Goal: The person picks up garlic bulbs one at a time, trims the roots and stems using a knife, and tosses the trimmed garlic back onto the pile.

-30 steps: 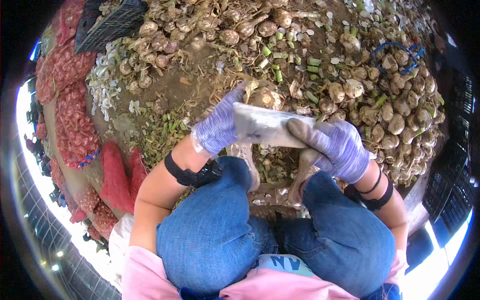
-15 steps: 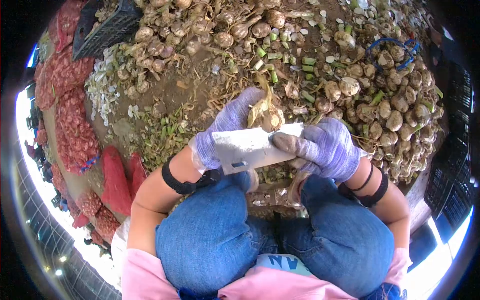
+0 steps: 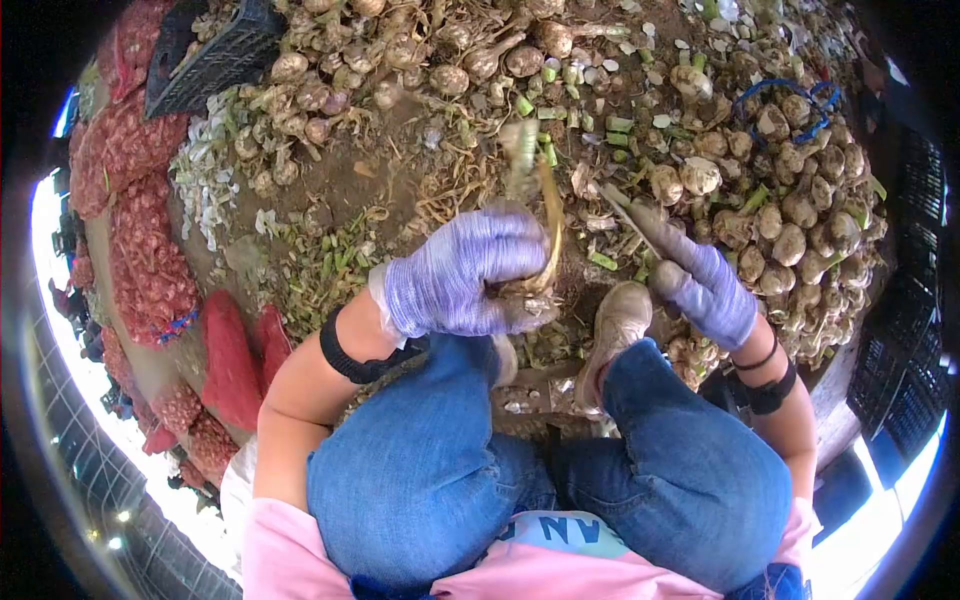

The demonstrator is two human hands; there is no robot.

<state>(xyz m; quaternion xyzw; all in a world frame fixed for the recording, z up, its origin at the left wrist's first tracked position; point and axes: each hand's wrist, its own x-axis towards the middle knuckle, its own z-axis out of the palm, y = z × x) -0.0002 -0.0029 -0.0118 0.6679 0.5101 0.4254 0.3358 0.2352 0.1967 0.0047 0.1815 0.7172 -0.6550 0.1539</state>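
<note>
My left hand (image 3: pixel 472 270), in a purple-and-white knit glove, is closed around a garlic plant. Its pale stalk (image 3: pixel 521 160), smeared by motion, points up from the fist, and a dry yellow leaf (image 3: pixel 553 225) hangs along the fingers. Most of the bulb is hidden in the palm. My right hand (image 3: pixel 708 295), gloved the same way with dirty fingertips, grips a flat metal blade (image 3: pixel 632 220). The blade is seen almost edge-on, tilted up to the left, apart from the garlic.
Trimmed garlic bulbs (image 3: pixel 790 240) are heaped at right beside a blue cord loop (image 3: pixel 830 97). More stalked garlic (image 3: pixel 450 78) lies ahead. Cut stalks (image 3: pixel 340 255) litter the ground. Red mesh sacks (image 3: pixel 150 255) and a dark crate (image 3: pixel 212 62) stand at left, black crates (image 3: pixel 895 370) at right.
The blade has swung away from the garlic to the right and turned from flat to nearly edge-on. My left hand has rolled over the bulb and come slightly lower.
</note>
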